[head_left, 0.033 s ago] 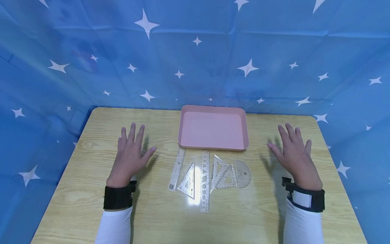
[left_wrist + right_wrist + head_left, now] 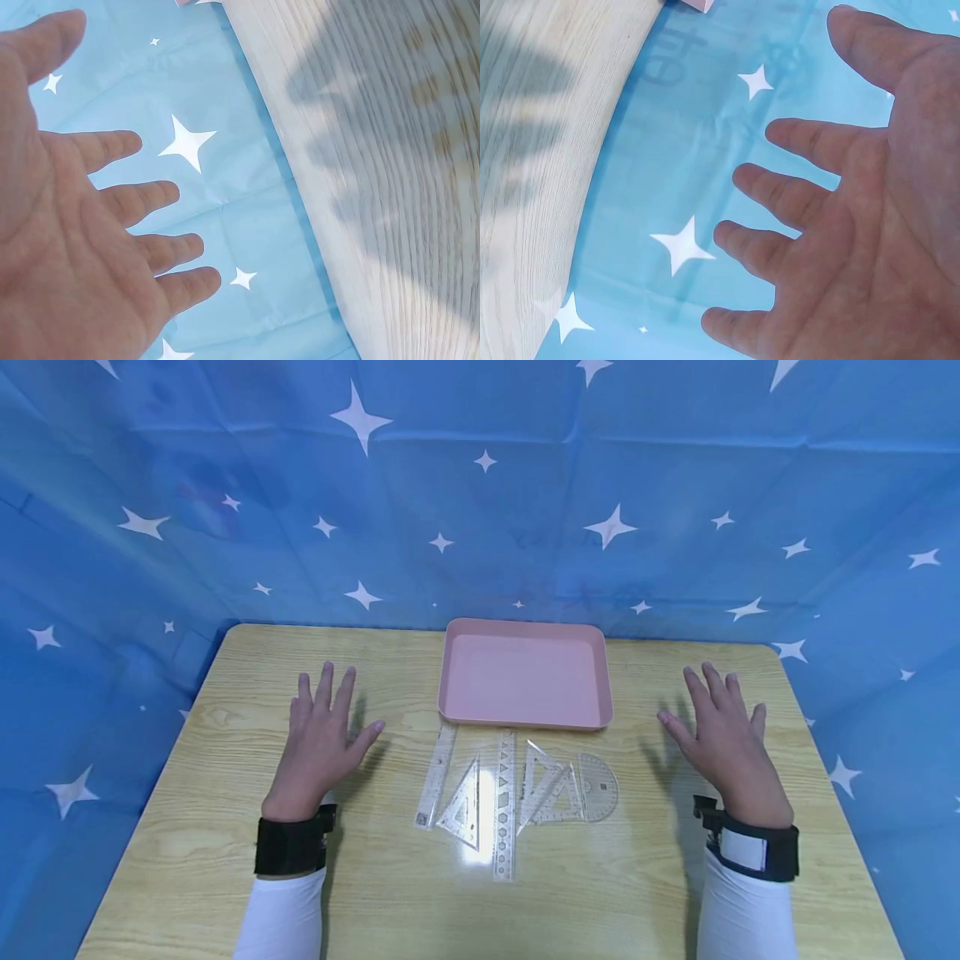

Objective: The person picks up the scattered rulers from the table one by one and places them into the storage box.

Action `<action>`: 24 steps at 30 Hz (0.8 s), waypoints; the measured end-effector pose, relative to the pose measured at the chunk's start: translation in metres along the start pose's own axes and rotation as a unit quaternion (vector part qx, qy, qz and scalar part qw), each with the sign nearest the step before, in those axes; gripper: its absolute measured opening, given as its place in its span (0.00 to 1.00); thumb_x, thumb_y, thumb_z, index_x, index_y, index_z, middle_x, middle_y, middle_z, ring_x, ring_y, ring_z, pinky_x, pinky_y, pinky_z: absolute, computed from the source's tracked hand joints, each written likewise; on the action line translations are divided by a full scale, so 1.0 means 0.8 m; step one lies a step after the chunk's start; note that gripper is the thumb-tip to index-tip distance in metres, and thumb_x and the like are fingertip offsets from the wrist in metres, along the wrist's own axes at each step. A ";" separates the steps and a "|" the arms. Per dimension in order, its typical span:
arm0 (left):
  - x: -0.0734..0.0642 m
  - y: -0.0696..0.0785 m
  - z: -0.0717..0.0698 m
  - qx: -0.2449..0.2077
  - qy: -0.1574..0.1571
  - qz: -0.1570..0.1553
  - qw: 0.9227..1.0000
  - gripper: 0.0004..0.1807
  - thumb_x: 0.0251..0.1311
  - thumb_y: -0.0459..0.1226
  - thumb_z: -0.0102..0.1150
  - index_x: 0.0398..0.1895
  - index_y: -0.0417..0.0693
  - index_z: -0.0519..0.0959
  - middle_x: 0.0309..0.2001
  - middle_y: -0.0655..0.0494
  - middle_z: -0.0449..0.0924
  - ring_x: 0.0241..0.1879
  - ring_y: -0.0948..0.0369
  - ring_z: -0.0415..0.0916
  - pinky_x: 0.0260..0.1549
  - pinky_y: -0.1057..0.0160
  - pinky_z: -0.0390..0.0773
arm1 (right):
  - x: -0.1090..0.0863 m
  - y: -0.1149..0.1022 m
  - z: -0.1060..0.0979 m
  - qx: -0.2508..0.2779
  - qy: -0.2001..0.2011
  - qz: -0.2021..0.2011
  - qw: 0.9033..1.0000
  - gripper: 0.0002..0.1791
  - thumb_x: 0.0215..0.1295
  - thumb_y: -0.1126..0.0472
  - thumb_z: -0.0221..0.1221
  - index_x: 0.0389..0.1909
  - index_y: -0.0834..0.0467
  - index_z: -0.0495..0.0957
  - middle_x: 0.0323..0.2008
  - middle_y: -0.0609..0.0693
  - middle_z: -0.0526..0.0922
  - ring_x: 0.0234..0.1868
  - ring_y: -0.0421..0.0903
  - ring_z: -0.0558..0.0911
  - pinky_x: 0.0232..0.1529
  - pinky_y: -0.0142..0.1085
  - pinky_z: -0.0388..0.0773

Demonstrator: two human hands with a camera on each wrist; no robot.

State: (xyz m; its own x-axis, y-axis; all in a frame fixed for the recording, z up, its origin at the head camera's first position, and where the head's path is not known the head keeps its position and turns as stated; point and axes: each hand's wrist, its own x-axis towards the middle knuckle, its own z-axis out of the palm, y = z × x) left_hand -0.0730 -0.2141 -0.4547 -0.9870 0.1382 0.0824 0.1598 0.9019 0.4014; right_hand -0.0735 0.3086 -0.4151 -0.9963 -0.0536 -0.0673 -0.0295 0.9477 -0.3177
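Observation:
My left hand [image 2: 318, 752] is held over the left part of the table, fingers straight and spread, holding nothing. On the other side my right hand [image 2: 727, 752] hovers likewise with spread fingers. Both palms, the left [image 2: 82, 247] and the right [image 2: 855, 247], show bare in the wrist views. Between the hands lie clear plastic drawing tools: a straight ruler [image 2: 435, 781], a set square [image 2: 453, 821], a longer stencil ruler [image 2: 505, 810], two overlapping set squares, one slim [image 2: 527, 777] and one wider [image 2: 576, 793], and a protractor [image 2: 597, 787].
A shallow pink tray [image 2: 525, 672] stands at the table's back edge, just behind the rulers. Behind and beside the wooden table [image 2: 405, 910] hangs a blue cloth [image 2: 480, 502] with white stars. Light glares off the tabletop beside the stencil ruler.

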 end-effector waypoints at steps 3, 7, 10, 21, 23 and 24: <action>0.000 -0.001 0.002 0.000 0.002 0.002 1.000 0.47 0.71 0.55 0.57 0.84 0.46 0.48 0.83 0.33 0.38 0.79 0.29 0.28 0.69 0.22 0.44 | 0.000 0.000 0.001 0.003 -0.002 -0.003 1.000 0.45 0.78 0.37 0.49 0.82 0.60 0.48 0.81 0.69 0.45 0.81 0.73 0.38 0.66 0.82 0.31; 0.000 -0.002 0.004 0.000 0.005 0.005 1.000 0.47 0.71 0.55 0.58 0.84 0.45 0.49 0.82 0.33 0.39 0.79 0.29 0.29 0.69 0.22 0.44 | 0.000 0.000 0.003 0.007 -0.003 -0.005 1.000 0.45 0.78 0.38 0.50 0.82 0.60 0.49 0.81 0.69 0.46 0.81 0.73 0.38 0.66 0.82 0.30; 0.000 -0.001 0.004 -0.001 0.002 0.004 1.000 0.47 0.71 0.55 0.58 0.83 0.45 0.50 0.82 0.33 0.39 0.79 0.29 0.29 0.69 0.21 0.44 | 0.000 -0.001 0.003 0.006 -0.005 -0.005 1.000 0.45 0.78 0.37 0.50 0.82 0.61 0.49 0.81 0.69 0.46 0.80 0.73 0.39 0.65 0.82 0.31; 0.001 0.000 0.003 0.008 -0.006 0.004 1.000 0.47 0.71 0.55 0.57 0.83 0.43 0.50 0.82 0.31 0.41 0.79 0.27 0.33 0.70 0.23 0.46 | 0.001 -0.005 0.004 0.006 -0.013 -0.011 1.000 0.45 0.78 0.37 0.49 0.82 0.61 0.49 0.80 0.70 0.46 0.80 0.73 0.39 0.65 0.82 0.31; 0.001 0.000 0.002 0.008 -0.007 0.003 1.000 0.47 0.72 0.55 0.57 0.83 0.43 0.50 0.82 0.32 0.41 0.79 0.28 0.33 0.70 0.23 0.46 | 0.002 -0.006 0.004 0.004 -0.014 -0.012 1.000 0.45 0.78 0.37 0.49 0.82 0.61 0.48 0.80 0.70 0.46 0.80 0.73 0.40 0.65 0.82 0.32; 0.002 0.001 0.002 0.008 -0.008 0.004 1.000 0.47 0.72 0.55 0.57 0.83 0.43 0.51 0.82 0.32 0.41 0.79 0.28 0.33 0.70 0.23 0.46 | 0.002 -0.007 0.004 0.003 -0.013 -0.013 1.000 0.45 0.78 0.37 0.49 0.82 0.61 0.48 0.80 0.70 0.46 0.80 0.73 0.40 0.65 0.82 0.33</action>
State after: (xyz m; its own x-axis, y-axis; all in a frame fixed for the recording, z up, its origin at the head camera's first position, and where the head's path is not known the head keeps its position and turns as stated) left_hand -0.0742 -0.2127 -0.4556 -0.9860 0.1511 0.0710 0.1668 0.9069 0.3870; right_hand -0.0746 0.3025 -0.4161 -0.9926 -0.0870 -0.0842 -0.0551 0.9439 -0.3256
